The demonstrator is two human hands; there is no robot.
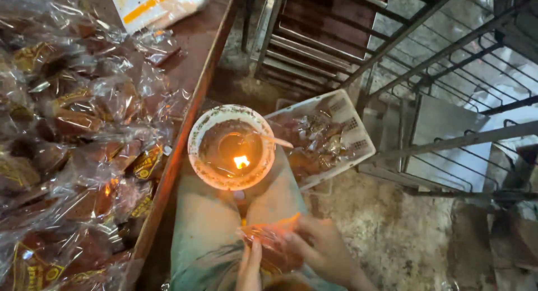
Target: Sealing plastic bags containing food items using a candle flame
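Head camera, looking down at the lap: both hands close on one clear-wrapped packet (273, 243) of something brown — the right hand (322, 249) grips its right side with fingers curled round it, and the left hand (249, 267) pinches its lower left edge between thumb and fingers. Just beyond the hands, on the knees, sits a white bowl (231, 147) with a small flame (241, 161) burning in it. Past the bowl to the right lies a white crate (358, 135) of wrapped packets, and left of the left hand a wooden table (193, 52) is heaped with more of them (78, 156).
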